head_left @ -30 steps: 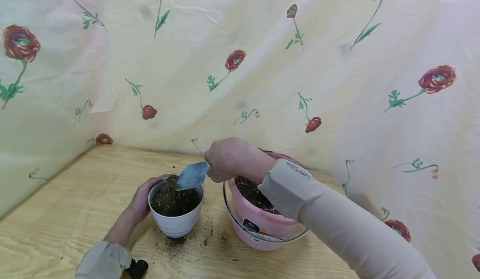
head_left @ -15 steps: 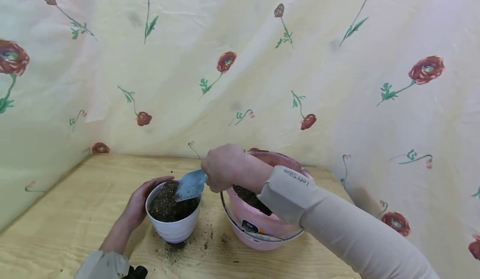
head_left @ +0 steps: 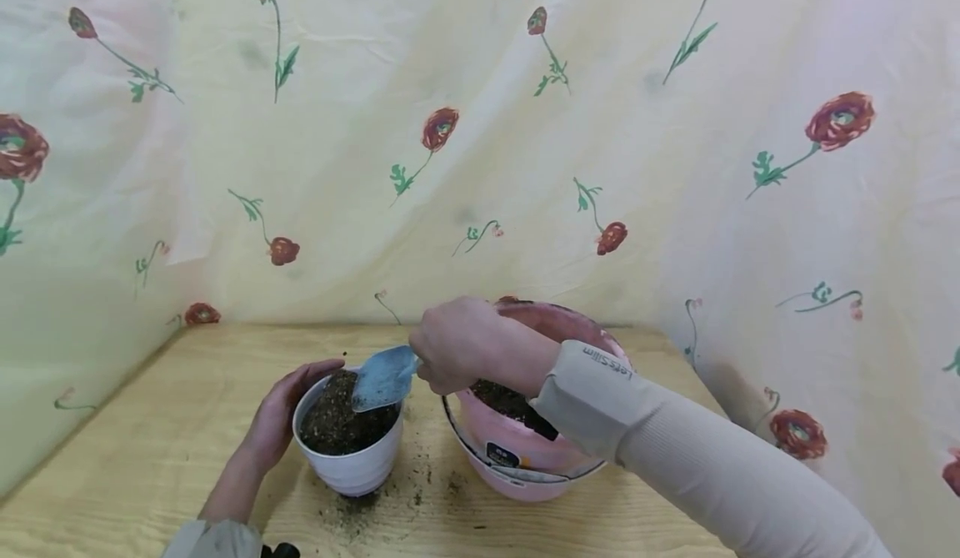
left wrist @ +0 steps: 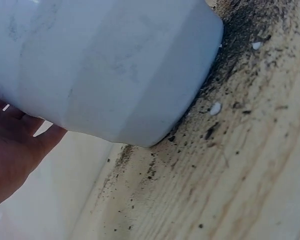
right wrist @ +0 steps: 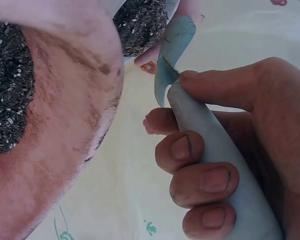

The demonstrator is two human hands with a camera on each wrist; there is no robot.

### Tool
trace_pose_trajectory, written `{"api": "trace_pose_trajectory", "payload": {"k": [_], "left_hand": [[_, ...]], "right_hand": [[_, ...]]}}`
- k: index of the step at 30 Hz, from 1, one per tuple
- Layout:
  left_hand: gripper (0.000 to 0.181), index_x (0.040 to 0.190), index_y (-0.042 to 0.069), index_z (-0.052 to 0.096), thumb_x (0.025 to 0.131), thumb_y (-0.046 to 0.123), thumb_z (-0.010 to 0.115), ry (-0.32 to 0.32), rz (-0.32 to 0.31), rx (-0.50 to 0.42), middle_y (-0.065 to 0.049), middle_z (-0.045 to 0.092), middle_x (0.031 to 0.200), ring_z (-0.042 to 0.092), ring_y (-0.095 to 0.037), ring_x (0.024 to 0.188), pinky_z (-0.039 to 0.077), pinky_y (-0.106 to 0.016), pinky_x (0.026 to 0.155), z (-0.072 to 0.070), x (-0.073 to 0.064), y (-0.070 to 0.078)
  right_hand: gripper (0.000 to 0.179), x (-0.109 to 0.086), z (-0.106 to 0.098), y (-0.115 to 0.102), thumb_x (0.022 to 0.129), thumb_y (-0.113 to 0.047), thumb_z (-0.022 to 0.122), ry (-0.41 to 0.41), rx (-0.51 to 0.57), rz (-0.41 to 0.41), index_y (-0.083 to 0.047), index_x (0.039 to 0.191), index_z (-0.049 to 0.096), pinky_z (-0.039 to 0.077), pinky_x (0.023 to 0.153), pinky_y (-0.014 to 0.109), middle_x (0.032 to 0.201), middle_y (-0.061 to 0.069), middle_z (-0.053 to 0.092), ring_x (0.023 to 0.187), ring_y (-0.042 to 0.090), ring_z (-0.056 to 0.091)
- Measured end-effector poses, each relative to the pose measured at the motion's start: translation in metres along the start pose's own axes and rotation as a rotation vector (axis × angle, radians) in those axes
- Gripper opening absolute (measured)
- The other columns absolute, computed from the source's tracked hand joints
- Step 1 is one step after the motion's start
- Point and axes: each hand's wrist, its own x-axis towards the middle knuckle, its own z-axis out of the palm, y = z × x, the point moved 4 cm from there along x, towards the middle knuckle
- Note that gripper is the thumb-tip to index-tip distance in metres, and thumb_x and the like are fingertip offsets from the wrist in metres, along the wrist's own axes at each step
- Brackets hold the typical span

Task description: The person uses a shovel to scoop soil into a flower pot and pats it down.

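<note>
A white plant pot full of dark soil stands on the table at left of centre in the head view. My left hand holds it from the left, its fingers lying round the far side near the rim. In the left wrist view the fingers are partly hidden behind the pot. My right hand grips the handle of a blue-grey hand trowel, thumb along the top and fingers curled underneath. The trowel's blade tilts over the right side of the pot, above the soil.
A pink bucket with dark soil inside stands at right, partly covered by my right forearm. Its wire handle hangs at the front. Soil crumbs lie on the wooden table. A flowered cloth hangs behind and along the sides.
The soil in the pot looks more heaped. The trowel stays tilted over the pot, its blade slightly turned. The head view has shifted a little; the left hand keeps its hold.
</note>
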Motion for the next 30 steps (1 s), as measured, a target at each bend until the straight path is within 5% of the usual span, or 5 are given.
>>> {"api": "trace_pose_trajectory", "payload": {"k": [13, 19, 22, 27, 30], "left_hand": [[0.06, 0.131, -0.018, 0.043, 0.108, 0.029, 0.015, 0.06, 0.062, 0.16, 0.017, 0.063, 0.119, 0.055, 0.001, 0.114, 0.041, -0.014, 0.093, 0.005, 0.003, 0.012], [0.055, 0.126, -0.009, 0.056, 0.108, 0.03, 0.02, 0.21, 0.088, 0.46, -0.008, 0.064, 0.123, 0.053, 0.005, 0.111, 0.042, -0.016, 0.09, 0.007, 0.007, 0.035], [0.051, 0.126, -0.004, 0.059, 0.108, 0.028, 0.023, 0.27, 0.108, 0.598, -0.018, 0.061, 0.125, 0.053, -0.004, 0.116, 0.039, -0.013, 0.092, 0.012, 0.011, 0.05], [0.045, 0.126, 0.0, 0.06, 0.107, 0.028, 0.03, 0.313, 0.135, 0.67, -0.014, 0.062, 0.126, 0.05, -0.025, 0.123, 0.034, -0.008, 0.093, 0.026, 0.017, 0.07], [0.038, 0.125, 0.002, 0.062, 0.106, 0.024, 0.036, 0.318, 0.176, 0.678, -0.013, 0.064, 0.124, 0.055, -0.02, 0.118, 0.036, -0.008, 0.09, 0.036, 0.02, 0.079]], "right_hand": [[0.041, -0.013, 0.009, 0.013, 0.098, -0.036, 0.052, 0.106, 0.009, -0.043, -0.021, 0.06, 0.043, 0.03, 0.045, 0.027, 0.055, -0.006, 0.036, 0.049, 0.011, 0.035], [0.035, -0.032, 0.01, 0.028, 0.096, -0.032, 0.055, 0.262, 0.052, -0.104, -0.02, 0.066, 0.042, 0.032, 0.047, 0.027, 0.055, -0.006, 0.034, 0.049, 0.01, 0.035], [0.03, -0.043, 0.011, 0.036, 0.096, -0.03, 0.055, 0.324, 0.072, -0.124, -0.019, 0.069, 0.046, 0.036, 0.047, 0.028, 0.056, -0.007, 0.038, 0.05, 0.01, 0.039], [0.017, -0.059, 0.016, 0.05, 0.096, -0.028, 0.057, 0.367, 0.134, -0.121, -0.023, 0.08, 0.057, 0.039, 0.048, 0.027, 0.063, -0.01, 0.046, 0.054, 0.008, 0.044], [0.01, -0.068, 0.022, 0.059, 0.096, -0.029, 0.058, 0.375, 0.166, -0.1, -0.022, 0.09, 0.062, 0.037, 0.048, 0.025, 0.065, -0.011, 0.05, 0.054, 0.007, 0.044]]}}
